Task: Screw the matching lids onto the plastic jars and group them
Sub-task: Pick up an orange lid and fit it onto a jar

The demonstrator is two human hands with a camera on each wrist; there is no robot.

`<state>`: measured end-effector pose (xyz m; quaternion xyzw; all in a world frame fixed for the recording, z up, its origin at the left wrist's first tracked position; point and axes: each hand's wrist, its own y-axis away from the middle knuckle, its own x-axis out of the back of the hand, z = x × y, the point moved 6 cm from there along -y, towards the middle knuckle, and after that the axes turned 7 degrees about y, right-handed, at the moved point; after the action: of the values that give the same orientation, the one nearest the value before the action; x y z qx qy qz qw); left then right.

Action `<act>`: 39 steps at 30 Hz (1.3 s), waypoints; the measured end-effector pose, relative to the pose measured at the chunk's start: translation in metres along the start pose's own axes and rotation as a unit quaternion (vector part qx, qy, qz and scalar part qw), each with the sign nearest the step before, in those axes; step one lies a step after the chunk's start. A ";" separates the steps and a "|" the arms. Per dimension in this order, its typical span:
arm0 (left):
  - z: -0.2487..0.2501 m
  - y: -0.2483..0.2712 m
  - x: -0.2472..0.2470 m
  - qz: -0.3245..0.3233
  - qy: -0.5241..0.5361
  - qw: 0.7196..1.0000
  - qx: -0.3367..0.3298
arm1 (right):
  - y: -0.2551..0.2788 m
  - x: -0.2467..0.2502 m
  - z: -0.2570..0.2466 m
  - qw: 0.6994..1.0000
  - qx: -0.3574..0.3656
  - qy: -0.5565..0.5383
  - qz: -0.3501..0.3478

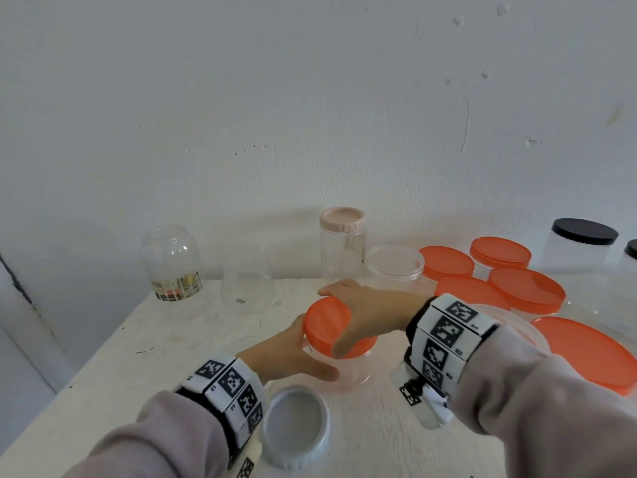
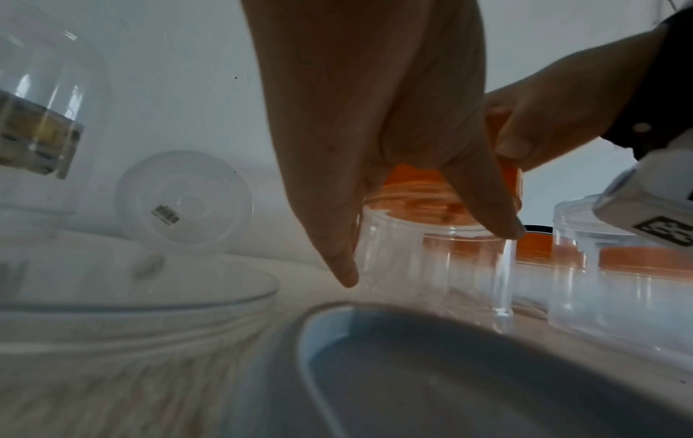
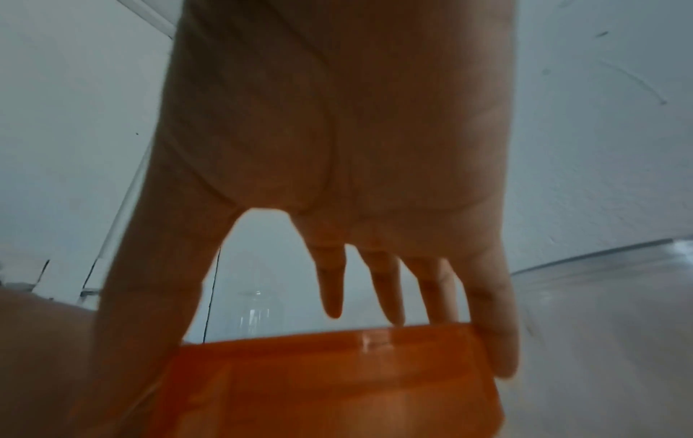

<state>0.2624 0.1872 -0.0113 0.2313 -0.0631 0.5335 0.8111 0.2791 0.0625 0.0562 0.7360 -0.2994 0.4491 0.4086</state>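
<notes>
A small clear jar point(image 1: 348, 370) point(image 2: 431, 266) stands at the middle of the white table point(image 1: 103, 391). An orange lid point(image 1: 327, 322) point(image 2: 420, 183) point(image 3: 330, 385) sits on its mouth. My left hand point(image 1: 296, 357) point(image 2: 367, 133) wraps the jar's body from the left, thumb in front. My right hand point(image 1: 365, 312) point(image 3: 337, 177) lies over the lid, thumb and little finger clasping its rim while the other fingers reach past it. A grey-white lid point(image 1: 296, 426) point(image 2: 450, 370) lies open side up near my left wrist.
Two clear jars point(image 1: 172, 263) point(image 1: 246, 277) stand upside down at the back left. A tall jar with a pink lid point(image 1: 342, 243) stands at the back. Several orange-lidded jars point(image 1: 524, 291) crowd the right side, with black-lidded jars point(image 1: 582, 243) behind them.
</notes>
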 end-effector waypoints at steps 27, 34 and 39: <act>-0.005 -0.002 0.000 0.033 -0.003 0.999 -0.038 | -0.006 0.006 -0.009 0.991 -0.033 0.119 -0.044; -0.005 -0.003 0.001 0.030 -0.006 0.999 -0.045 | -0.007 0.004 -0.005 0.985 -0.081 0.149 -0.022; -0.006 -0.003 0.000 0.023 0.005 0.999 -0.041 | -0.005 0.009 -0.014 0.991 -0.015 0.119 -0.062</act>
<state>0.2644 0.1884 -0.0177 0.1936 -0.0859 0.5500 0.8079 0.2810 0.0769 0.0666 0.6883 -0.2089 0.5031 0.4791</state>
